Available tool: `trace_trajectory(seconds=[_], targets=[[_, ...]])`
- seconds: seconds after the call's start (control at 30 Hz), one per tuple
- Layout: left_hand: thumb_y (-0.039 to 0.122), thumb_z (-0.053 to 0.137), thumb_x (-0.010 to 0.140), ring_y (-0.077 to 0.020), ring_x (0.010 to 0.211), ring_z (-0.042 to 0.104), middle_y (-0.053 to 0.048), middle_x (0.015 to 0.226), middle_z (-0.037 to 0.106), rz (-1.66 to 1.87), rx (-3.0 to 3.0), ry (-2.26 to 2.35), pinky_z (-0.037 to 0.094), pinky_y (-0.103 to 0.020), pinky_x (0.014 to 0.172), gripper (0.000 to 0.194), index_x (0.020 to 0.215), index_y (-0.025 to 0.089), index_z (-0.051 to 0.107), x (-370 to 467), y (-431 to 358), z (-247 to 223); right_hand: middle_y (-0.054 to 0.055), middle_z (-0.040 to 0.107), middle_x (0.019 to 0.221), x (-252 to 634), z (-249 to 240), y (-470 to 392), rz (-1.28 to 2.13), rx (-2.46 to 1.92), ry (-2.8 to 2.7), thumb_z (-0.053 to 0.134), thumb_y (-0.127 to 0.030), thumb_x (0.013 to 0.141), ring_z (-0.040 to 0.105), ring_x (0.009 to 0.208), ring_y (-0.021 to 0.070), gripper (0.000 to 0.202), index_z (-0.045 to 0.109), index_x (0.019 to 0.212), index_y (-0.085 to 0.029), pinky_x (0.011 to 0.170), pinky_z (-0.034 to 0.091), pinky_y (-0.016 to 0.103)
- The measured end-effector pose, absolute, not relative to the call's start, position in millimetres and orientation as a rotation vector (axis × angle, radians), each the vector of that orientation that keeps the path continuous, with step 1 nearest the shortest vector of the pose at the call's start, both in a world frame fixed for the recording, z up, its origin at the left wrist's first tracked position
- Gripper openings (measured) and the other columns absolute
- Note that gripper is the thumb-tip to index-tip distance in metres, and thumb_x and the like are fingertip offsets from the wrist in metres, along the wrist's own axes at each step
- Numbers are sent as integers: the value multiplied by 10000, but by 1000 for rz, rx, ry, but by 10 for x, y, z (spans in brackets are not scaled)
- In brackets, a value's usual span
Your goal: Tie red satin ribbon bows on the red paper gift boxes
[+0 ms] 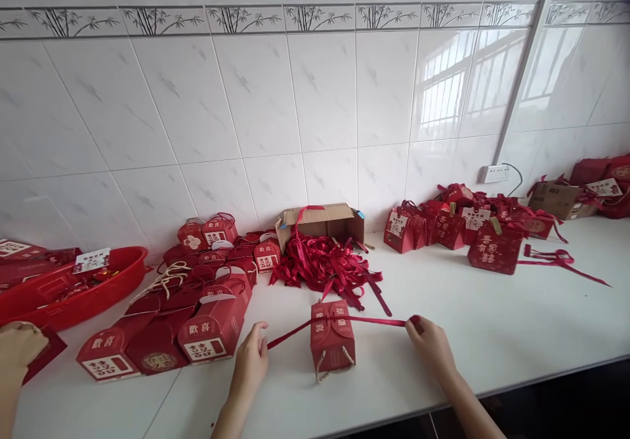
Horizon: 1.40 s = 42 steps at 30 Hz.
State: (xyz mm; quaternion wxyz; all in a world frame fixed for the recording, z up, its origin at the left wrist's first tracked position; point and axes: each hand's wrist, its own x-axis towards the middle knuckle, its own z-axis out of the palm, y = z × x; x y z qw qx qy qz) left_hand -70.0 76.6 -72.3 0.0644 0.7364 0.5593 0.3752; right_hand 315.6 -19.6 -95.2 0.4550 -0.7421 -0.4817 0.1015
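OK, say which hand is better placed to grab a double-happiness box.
Likely the left hand: it's beside the double-happiness boxes; the right hand is past the cord-handled gift box. Both hold the red ribbon, though.

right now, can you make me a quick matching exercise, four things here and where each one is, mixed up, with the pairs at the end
Things
1. red gift box with cord handles
2. red plastic basin
3. white wall socket
4. heap of loose ribbons

Places
A. on the tiled wall, right half of the picture
B. in front of an open cardboard box
C. between the left hand and right hand, under a stretched ribbon
D. at the far left of the picture

Pairs: 1-C, 2-D, 3-A, 4-B
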Motion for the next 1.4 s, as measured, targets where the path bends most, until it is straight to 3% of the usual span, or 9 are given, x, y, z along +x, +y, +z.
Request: trace_trajectory(seconds=[0.07, 0.17, 0.37, 0.53, 0.77, 1.1, 1.23, 1.3, 1.4], targets=[[239, 451, 757, -248, 694, 596, -18, 703, 536, 1163, 2230, 1729, 468, -354, 674, 210, 948, 234, 538, -681, 762, -696, 96, 658, 762, 3180, -928, -153, 221, -1846, -1155, 450, -447, 818, 616, 679, 264, 305, 627, 822, -199, 592, 467, 369], [298, 534, 740, -300, 932, 571, -86, 924, 577, 1329, 2164, 1745, 442, -428, 830, 192, 914, 223, 564, -550, 720, -605, 210, 581, 1136, 3126, -823, -43, 49, -1807, -1054, 459, -546, 822, 556, 1051, 352, 559, 526, 1181, -122, 777, 483, 460], [374, 597, 753, -253, 1075, 537, -84, 1046, 567, 1242, 1637, 1245, 468, -356, 875, 254, 938, 210, 541, 35, 591, -398, 145, 587, 1121, 2542, -446, 144, 415, -1429, -1436, 446, -486, 884, 634, 906, 238, 414, 577, 1135, -184, 700, 553, 369], [339, 630, 743, -262, 1113, 530, -87, 1073, 571, 1199, 1573, 1135, 475, -341, 848, 284, 973, 204, 531, 334, 554, -361, 113, 420, 1411, 2235, -191, 208, 466, -1289, -1938, 662, -400, 749, 464, 1237, 303, 630, 470, 1335, -268, 961, 454, 453], [315, 642, 738, -243, 1084, 545, -73, 1060, 579, 1207, 1605, 1122, 446, -370, 916, 280, 971, 215, 522, 370, 523, -361, 95, 585, 1202, 2291, -55, 260, 491, -1218, -2056, 672, -299, 713, 613, 980, 236, 596, 511, 1284, -235, 822, 519, 367], [312, 620, 767, -244, 1158, 473, -81, 1185, 486, 1165, 1584, 1147, 363, -427, 1013, 500, 1209, 258, 393, 379, 510, -358, 101, 557, 1250, 2251, -157, 264, 423, -1134, -2065, 672, -315, 730, 581, 1057, 251, 588, 500, 1286, -231, 879, 501, 381], [371, 624, 760, -244, 1152, 472, -89, 1194, 457, 1146, 1519, 1195, 408, -389, 957, 593, 1270, 265, 340, 378, 498, -354, 125, 521, 1297, 2264, -294, 279, 498, -1091, -1955, 508, -371, 880, 529, 1153, 263, 437, 503, 1294, -232, 933, 473, 412], [410, 641, 732, -238, 1086, 508, -87, 1174, 462, 1118, 1457, 1226, 459, -353, 867, 599, 1240, 264, 360, 371, 503, -353, 124, 475, 1333, 2264, -407, 286, 571, -1095, -1786, 417, -367, 924, 556, 1102, 235, 411, 466, 1318, -258, 855, 516, 380], [455, 679, 664, -198, 889, 560, -66, 1088, 509, 1052, 1399, 1257, 483, -310, 743, 514, 1061, 242, 433, 355, 534, -346, 120, 506, 1219, 2273, -554, 295, 718, -1204, -1474, 512, -460, 856, 601, 729, 154, 472, 445, 1275, -254, 565, 524, 293]])
